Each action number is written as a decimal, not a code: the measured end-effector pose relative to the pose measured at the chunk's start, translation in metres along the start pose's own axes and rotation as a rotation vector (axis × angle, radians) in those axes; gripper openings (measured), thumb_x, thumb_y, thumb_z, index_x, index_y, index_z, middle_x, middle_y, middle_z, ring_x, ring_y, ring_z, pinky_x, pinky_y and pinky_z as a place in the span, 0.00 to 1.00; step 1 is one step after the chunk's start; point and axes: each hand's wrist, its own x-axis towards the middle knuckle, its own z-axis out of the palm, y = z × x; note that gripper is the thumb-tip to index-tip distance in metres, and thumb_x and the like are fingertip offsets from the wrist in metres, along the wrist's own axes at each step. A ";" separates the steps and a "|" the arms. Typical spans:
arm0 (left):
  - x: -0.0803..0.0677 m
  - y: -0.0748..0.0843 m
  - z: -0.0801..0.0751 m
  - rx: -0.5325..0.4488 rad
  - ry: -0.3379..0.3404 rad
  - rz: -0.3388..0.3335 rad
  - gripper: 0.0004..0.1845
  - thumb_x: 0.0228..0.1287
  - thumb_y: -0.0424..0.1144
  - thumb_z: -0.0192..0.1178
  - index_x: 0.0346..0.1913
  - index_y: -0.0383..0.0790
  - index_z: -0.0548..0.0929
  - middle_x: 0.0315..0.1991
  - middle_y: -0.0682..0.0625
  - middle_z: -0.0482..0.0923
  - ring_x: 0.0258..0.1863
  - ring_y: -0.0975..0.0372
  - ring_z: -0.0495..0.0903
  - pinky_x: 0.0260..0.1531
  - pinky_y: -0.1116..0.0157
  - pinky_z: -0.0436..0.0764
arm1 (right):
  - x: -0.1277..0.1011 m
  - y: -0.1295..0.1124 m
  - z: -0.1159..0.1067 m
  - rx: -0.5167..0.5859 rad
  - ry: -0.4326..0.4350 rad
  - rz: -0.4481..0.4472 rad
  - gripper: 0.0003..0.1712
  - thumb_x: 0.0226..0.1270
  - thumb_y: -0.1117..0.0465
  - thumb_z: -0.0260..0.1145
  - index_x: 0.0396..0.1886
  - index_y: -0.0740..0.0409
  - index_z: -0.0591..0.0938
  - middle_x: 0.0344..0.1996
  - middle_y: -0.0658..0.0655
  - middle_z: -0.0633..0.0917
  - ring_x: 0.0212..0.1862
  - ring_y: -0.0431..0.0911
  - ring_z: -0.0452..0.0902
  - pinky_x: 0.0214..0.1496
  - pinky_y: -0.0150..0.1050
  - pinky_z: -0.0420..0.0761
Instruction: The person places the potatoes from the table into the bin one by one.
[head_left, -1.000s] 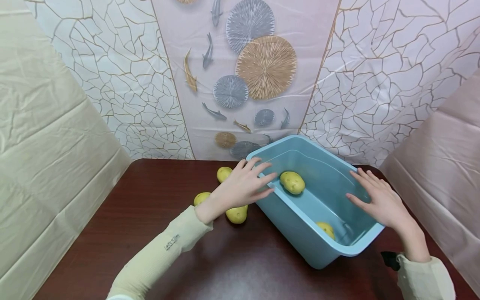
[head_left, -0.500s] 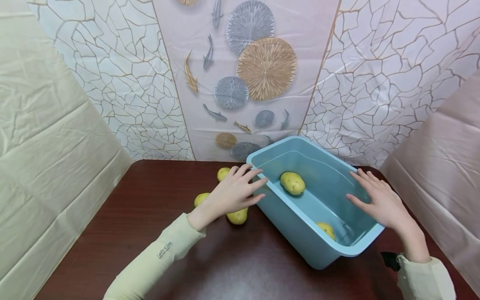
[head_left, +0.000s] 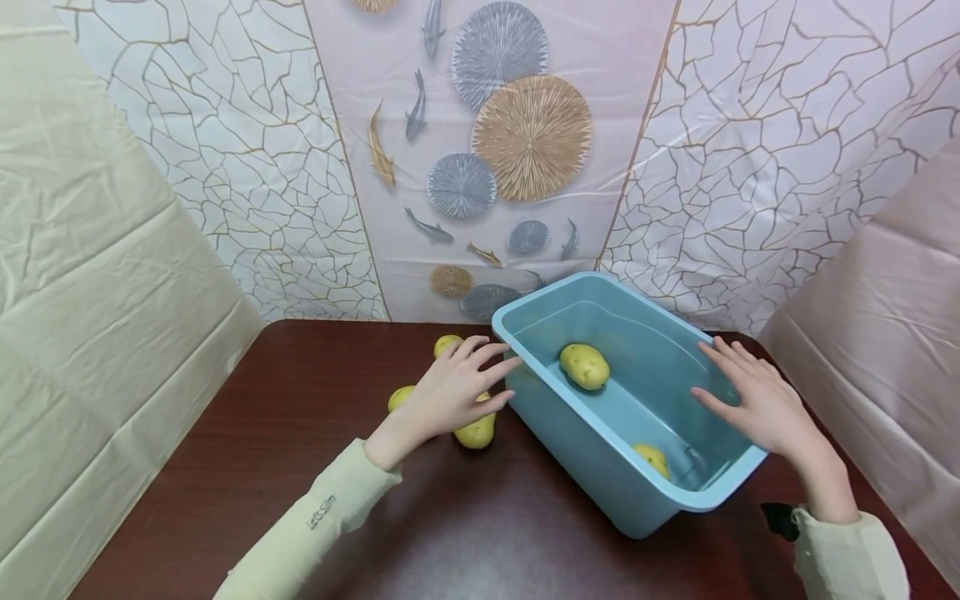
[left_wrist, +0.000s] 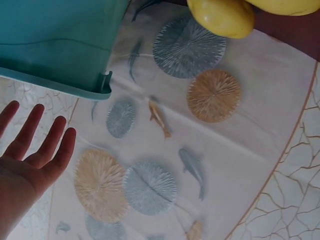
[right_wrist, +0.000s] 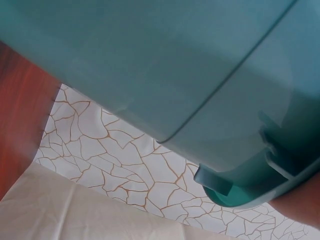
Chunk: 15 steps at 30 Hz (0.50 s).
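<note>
A blue plastic bin (head_left: 570,433) stands at an angle on the table, two yellow potatoes inside it: one potato (head_left: 585,367) towards the far end, another (head_left: 651,460) partly hidden by the near wall. My left hand (head_left: 453,387), fingers spread and holding nothing, is over the loose potatoes with its fingertips close to the bin's left rim. Around and under it show a potato (head_left: 476,432), one at the left (head_left: 400,397) and one at the back (head_left: 446,345), all partly covered. My right hand (head_left: 765,404) lies over the bin's right rim, fingers extended.
The dark reddish-brown table (head_left: 300,400) extends left and in front of the bin. A patterned cloth (head_left: 465,100) hangs behind it, and plain cloth walls (head_left: 885,333) close in both sides. A black strap (head_left: 780,521) shows by the right sleeve.
My left hand has drawn back to the left from over the bin's rim, out above the loose potatoes. The right hand, the bin and the potatoes have stayed put.
</note>
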 end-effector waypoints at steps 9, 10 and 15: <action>-0.009 -0.006 0.005 -0.005 -0.012 -0.034 0.19 0.58 0.48 0.56 0.52 0.47 0.76 0.50 0.48 0.76 0.51 0.53 0.72 0.46 0.55 0.73 | 0.000 0.000 0.000 -0.005 0.001 -0.001 0.40 0.61 0.46 0.56 0.67 0.61 0.57 0.66 0.71 0.53 0.68 0.65 0.39 0.64 0.63 0.40; -0.010 -0.007 0.006 -0.009 -0.015 -0.038 0.19 0.58 0.48 0.56 0.52 0.47 0.76 0.50 0.48 0.75 0.51 0.53 0.72 0.45 0.55 0.72 | 0.000 0.000 0.000 -0.004 0.001 0.000 0.40 0.61 0.46 0.56 0.67 0.61 0.56 0.66 0.71 0.53 0.68 0.65 0.39 0.64 0.63 0.40; -0.015 -0.011 0.009 -0.029 -0.036 -0.072 0.20 0.58 0.48 0.56 0.53 0.47 0.76 0.51 0.46 0.75 0.51 0.51 0.72 0.47 0.53 0.72 | -0.001 0.000 0.001 0.002 -0.002 0.006 0.40 0.61 0.46 0.57 0.67 0.61 0.56 0.66 0.71 0.53 0.68 0.65 0.39 0.64 0.63 0.39</action>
